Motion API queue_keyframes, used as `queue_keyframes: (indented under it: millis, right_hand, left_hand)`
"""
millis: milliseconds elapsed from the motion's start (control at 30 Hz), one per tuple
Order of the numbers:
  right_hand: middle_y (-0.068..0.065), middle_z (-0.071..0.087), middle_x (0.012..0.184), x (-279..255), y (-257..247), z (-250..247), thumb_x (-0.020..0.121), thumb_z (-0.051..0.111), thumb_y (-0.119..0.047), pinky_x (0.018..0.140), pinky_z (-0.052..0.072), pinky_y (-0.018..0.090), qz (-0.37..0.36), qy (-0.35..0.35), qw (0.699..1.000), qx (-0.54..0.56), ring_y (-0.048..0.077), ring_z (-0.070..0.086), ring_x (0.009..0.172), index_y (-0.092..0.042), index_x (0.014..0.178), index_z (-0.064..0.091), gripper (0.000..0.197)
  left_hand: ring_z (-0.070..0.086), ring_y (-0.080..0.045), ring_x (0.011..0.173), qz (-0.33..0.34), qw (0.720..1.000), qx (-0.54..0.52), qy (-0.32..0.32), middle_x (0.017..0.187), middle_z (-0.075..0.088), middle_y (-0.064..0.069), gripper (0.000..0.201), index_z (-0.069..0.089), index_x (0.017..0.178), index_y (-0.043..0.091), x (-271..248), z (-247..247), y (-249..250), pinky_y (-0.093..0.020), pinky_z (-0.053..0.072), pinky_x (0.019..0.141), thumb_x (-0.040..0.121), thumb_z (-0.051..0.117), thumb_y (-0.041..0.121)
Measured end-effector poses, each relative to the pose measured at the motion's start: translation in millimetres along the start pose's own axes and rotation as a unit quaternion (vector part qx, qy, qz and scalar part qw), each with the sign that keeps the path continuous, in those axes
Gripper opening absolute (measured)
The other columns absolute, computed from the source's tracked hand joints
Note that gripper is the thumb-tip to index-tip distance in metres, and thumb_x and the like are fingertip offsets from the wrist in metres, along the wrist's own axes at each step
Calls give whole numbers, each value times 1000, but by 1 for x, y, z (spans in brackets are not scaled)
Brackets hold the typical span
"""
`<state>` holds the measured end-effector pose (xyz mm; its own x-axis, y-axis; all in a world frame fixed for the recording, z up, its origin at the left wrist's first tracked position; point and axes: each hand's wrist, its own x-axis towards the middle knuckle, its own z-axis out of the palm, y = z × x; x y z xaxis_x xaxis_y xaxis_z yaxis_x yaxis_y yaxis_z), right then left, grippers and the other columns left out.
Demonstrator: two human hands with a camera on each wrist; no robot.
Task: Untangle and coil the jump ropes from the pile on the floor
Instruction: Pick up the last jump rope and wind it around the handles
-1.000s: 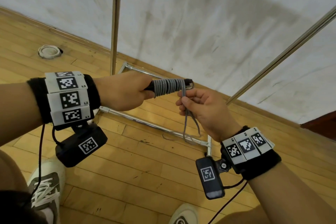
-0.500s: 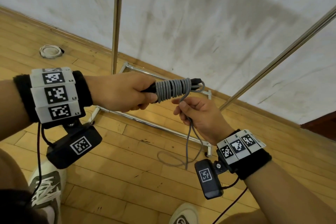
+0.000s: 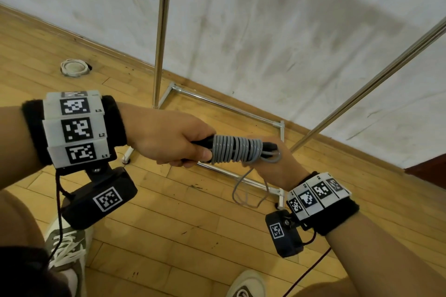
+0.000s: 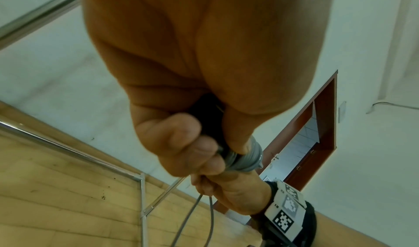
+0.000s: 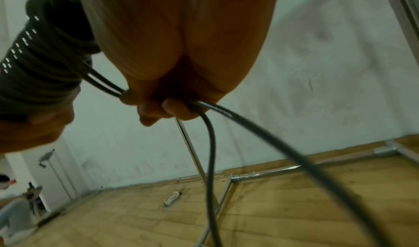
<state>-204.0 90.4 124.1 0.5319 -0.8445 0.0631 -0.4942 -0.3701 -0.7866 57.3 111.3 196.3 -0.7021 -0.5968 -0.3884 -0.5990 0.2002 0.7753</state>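
A grey jump rope (image 3: 235, 149) is wound in tight turns round its black handles (image 3: 204, 141), held level in mid-air. My left hand (image 3: 169, 138) grips the handles at their left end. My right hand (image 3: 277, 164) sits behind and under the right end of the coil and pinches the doubled loose rope (image 5: 208, 143), which hangs below it as a short loop (image 3: 246, 194). In the left wrist view my fingers (image 4: 181, 143) curl round the handle next to the coil (image 4: 244, 159). In the right wrist view the coil (image 5: 38, 62) is dark at the upper left.
A chrome rack stands on the wooden floor against the white wall, with an upright pole (image 3: 161, 31), a slanted bar (image 3: 362, 94) and base rails (image 3: 229, 106). A white ring (image 3: 73, 67) lies on the floor at the far left. My shoes (image 3: 67, 253) show below.
The coil has gained turns and the hanging loop has grown shorter. My right hand has moved from in front of the coil to behind its right end. Both hands shifted slightly right.
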Motion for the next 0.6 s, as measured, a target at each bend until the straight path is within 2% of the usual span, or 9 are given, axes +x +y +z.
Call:
queue_keyframes:
  millis: [67,100,167,200,233,300,433,500,600]
  right_hand:
    - [-16,65,76,0,1,0,80,63,13,68,50,11,24,34,999,-2,-11,61,72,-4,99,69,26]
    - [-12,66,79,2,0,-2,80,64,13,68,49,9,15,36,999,-18,-12,60,73,-5,99,70,28]
    - [-4,65,80,7,-5,-7,84,67,4,67,49,15,-18,-9,996,-85,-2,61,73,-14,93,69,20]
    - [-7,65,80,10,-8,-9,87,68,-5,66,49,20,-21,-29,993,-115,3,61,74,-19,89,66,14]
    - [-10,65,79,13,-11,-12,91,66,-14,66,50,24,-6,-39,991,-124,9,62,73,-21,87,64,9]
    - [-7,67,77,15,-14,-17,95,60,-24,64,50,28,31,-38,993,-103,13,62,70,-22,85,64,11]
    - [11,66,78,15,-23,-26,96,60,-23,68,51,44,69,-50,993,-83,30,60,71,-15,87,63,12]
    - [10,60,70,17,-27,-29,94,62,-22,64,47,44,82,-48,993,-64,27,52,63,-13,85,64,13]
    - [-3,50,59,21,-34,-28,96,57,-27,59,38,36,133,-36,990,-12,20,46,61,-17,75,68,26]
  left_hand:
    - [49,-5,53,-3,1000,4,-3,66,56,7,10,53,94,25,0,-1,0,-19,45,50,101,48,21]
    - [49,-5,54,-6,1000,8,-2,66,56,7,10,53,93,25,1,-1,0,-19,45,50,101,48,22]
    - [49,-6,54,-20,1000,24,-5,67,56,7,10,52,93,23,2,-2,-1,-19,45,51,101,48,23]
    - [49,-6,55,-29,999,39,-9,67,56,7,10,52,93,22,3,-1,-2,-19,45,51,101,48,24]
    - [50,-7,56,-40,997,60,-13,69,57,6,11,53,92,21,5,-1,-3,-20,46,53,101,48,26]
    - [51,-9,59,-55,993,107,-17,74,59,4,13,53,92,22,8,1,-5,-23,47,57,101,48,30]
    - [51,-1,56,-57,986,158,-2,78,61,6,13,51,90,28,14,2,-8,-17,43,55,101,47,34]
    - [52,0,53,-61,982,179,3,79,61,6,15,48,86,32,17,1,-9,-15,42,51,101,47,34]
    - [51,-5,55,-73,973,218,0,77,58,5,17,44,84,34,21,2,-10,-19,44,53,101,47,35]
